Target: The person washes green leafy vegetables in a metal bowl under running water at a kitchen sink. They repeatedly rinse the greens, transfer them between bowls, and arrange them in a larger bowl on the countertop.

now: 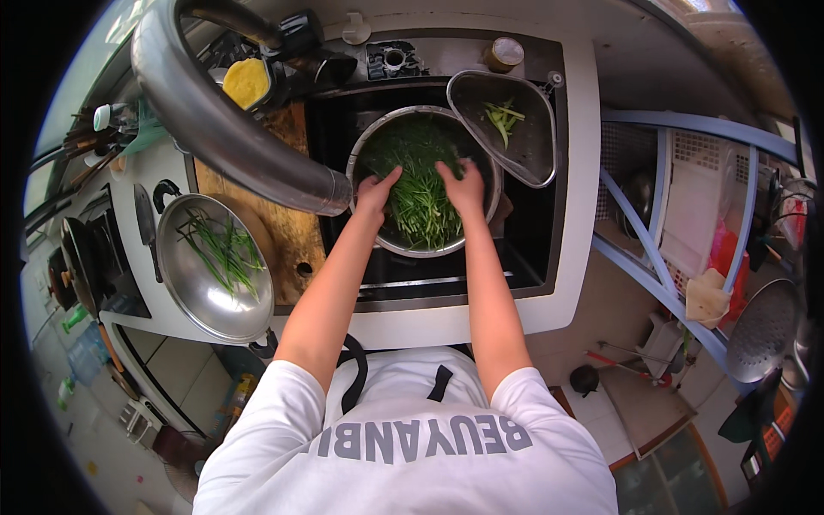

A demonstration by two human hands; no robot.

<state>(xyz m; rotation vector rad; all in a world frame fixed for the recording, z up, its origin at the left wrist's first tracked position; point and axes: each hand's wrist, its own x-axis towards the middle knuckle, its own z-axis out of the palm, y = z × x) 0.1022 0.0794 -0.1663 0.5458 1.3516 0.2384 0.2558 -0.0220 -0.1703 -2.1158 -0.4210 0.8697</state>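
Note:
Cut green chives point(421, 199) float and heap in water inside a round metal basin point(380, 241), which stands in the dark sink point(528, 251). At the basin's left side, my left hand point(376, 192) touches the chives, thumb on top and the other fingers mostly hidden. Opposite it, my right hand point(465, 187) reaches into the greens, its fingers slightly blurred. Whether either hand grips a bunch is not clear. A corner strainer basket point(534, 158) at the basin's upper right holds pale green scraps point(504, 121).
A large grey curved faucet spout point(225, 122) arches over the sink's left side. Left of it are a wooden cutting board point(290, 238), a metal wok point(212, 312) holding long chives point(222, 251), and a knife point(147, 222). A blue-framed rack point(663, 277) stands right of the counter.

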